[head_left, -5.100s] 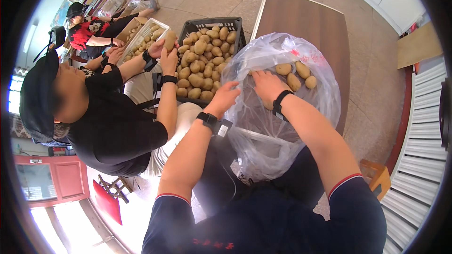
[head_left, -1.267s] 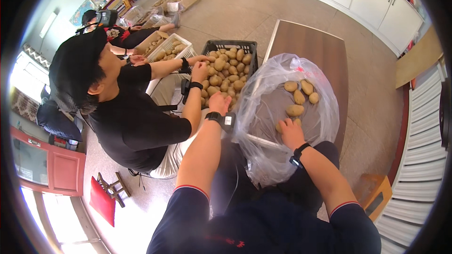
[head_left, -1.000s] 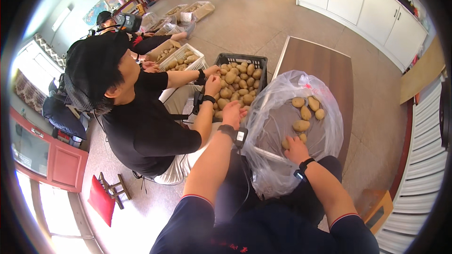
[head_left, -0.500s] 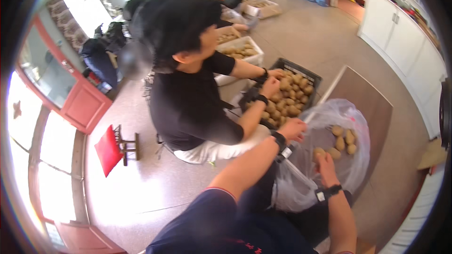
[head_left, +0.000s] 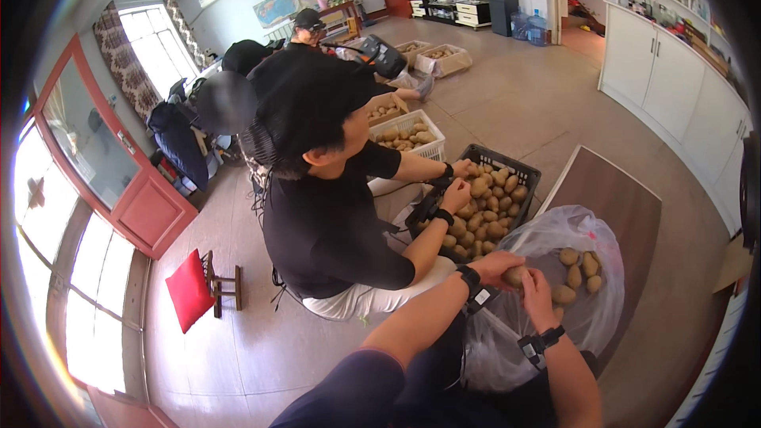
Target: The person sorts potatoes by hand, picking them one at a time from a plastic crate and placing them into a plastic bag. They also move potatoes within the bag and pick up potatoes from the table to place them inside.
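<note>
A brown potato sits between my two hands, above the near left part of a clear plastic bag. My left hand closes on it from the left, and my right hand grips it from the right. More potatoes lie inside the open bag, just beyond my right hand. Past my left hand stands a black crate heaped with potatoes. A co-worker in black sits beside it at my left, both hands at the crate.
A brown board with a pale edge extends under the bag. Farther off are a white crate of potatoes and more boxes. A stool with a red cushion stands at left. White cabinets line the right wall.
My right hand has lifted from the potatoes in the bag and moved left with a potato. My hands have come together on it. The view has tilted upward.
</note>
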Demonstrator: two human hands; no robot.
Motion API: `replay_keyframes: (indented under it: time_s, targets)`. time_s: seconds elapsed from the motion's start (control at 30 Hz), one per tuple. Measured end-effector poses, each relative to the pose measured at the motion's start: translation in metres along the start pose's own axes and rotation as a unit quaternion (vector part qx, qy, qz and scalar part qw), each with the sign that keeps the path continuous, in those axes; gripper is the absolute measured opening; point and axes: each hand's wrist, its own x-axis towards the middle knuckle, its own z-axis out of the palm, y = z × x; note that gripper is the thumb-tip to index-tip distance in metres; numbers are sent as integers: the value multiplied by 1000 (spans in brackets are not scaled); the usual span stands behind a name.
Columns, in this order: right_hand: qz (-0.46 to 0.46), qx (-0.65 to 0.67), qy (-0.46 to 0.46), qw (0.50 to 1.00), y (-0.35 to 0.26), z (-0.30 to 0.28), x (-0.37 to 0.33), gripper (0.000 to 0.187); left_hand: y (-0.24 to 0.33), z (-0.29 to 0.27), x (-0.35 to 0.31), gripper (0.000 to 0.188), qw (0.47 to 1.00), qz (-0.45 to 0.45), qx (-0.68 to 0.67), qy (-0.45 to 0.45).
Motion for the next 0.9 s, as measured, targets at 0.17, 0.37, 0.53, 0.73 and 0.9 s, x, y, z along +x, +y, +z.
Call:
replay_keyframes:
  time_s: [0.17,0.37,0.53,0.73,0.9]
  targets:
    - [-52,-110,45,991,23,-26,-8,31,7,-7,7,32,999,-22,-30,14]
    - [-84,-414,128,898,63,-70,-23,42,0,-33,15,29,982,22,-139,129]
    - [-5,-445,125,887,66,-80,-27,48,-3,-52,24,29,953,89,-190,219]
    - [25,-471,84,878,69,-79,-25,53,-12,-60,31,28,928,139,-193,287]
    - [-2,-485,81,871,74,-78,-21,51,-15,-70,31,25,926,134,-193,295]
